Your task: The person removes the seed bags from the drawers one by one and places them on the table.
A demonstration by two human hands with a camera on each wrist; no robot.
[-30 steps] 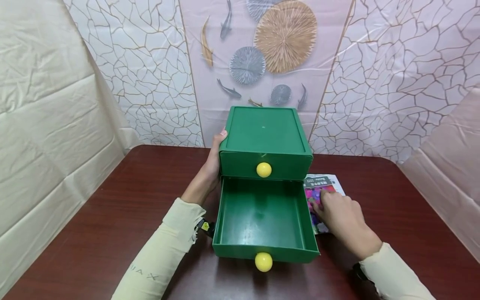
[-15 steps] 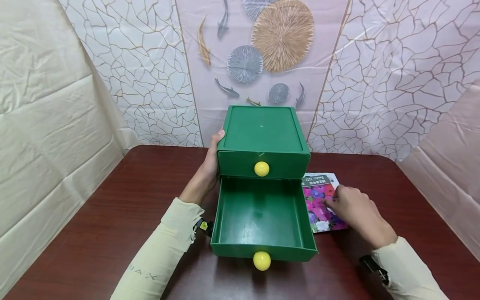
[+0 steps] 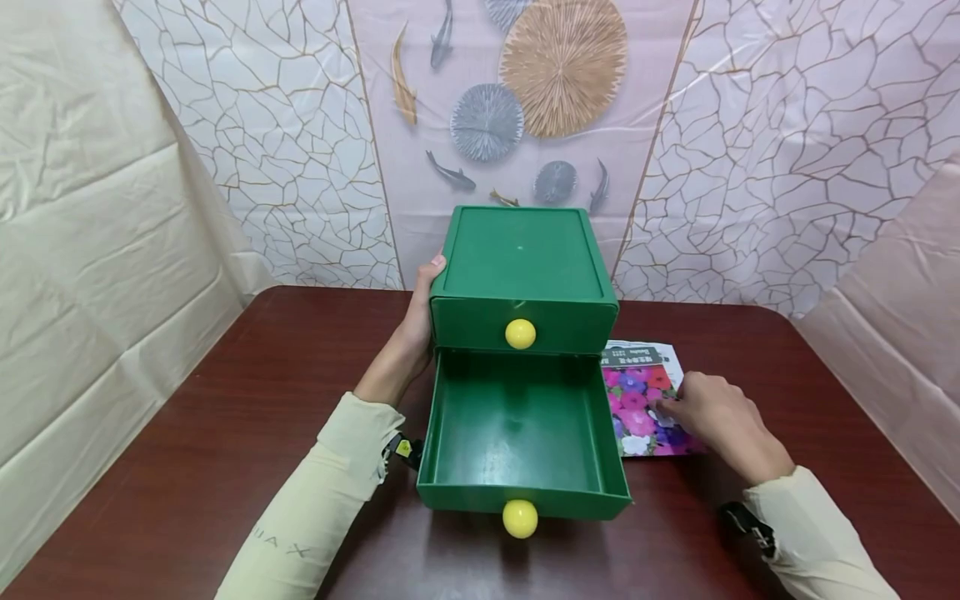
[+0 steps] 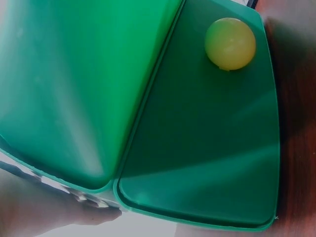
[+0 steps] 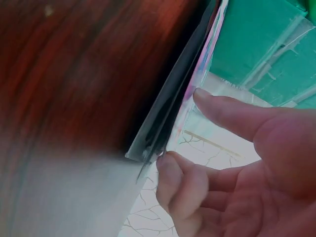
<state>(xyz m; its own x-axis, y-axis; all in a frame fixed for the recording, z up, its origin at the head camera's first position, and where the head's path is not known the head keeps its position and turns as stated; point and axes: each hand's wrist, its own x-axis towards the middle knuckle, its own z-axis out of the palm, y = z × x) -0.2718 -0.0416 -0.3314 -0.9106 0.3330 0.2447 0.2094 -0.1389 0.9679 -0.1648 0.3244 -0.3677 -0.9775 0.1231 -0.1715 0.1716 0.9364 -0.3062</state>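
A green drawer box (image 3: 525,250) with yellow ball knobs stands mid-table. Its lower drawer (image 3: 517,425) is pulled out, with a bare floor, while the upper drawer (image 3: 480,325) is closed. My left hand (image 3: 408,333) rests against the box's left side, one fingertip near the top edge; the other fingers are mostly hidden in the head view. To the right of the box lies a flower-printed packet (image 3: 633,400). My right hand (image 3: 727,417) pinches its right edge. In the right wrist view, the thumb is on the printed face and curled fingers meet the edge.
The dark red-brown table (image 3: 300,358) carries the box and packet. Behind it hangs a patterned cloth backdrop (image 3: 300,150). A cream cloth (image 3: 97,250) hangs at the left. Part of the packet's left side is hidden behind the open drawer.
My right hand has moved right from over the packet to its right edge, uncovering the flower print. The packet has turned slightly. My left hand stays on the box.
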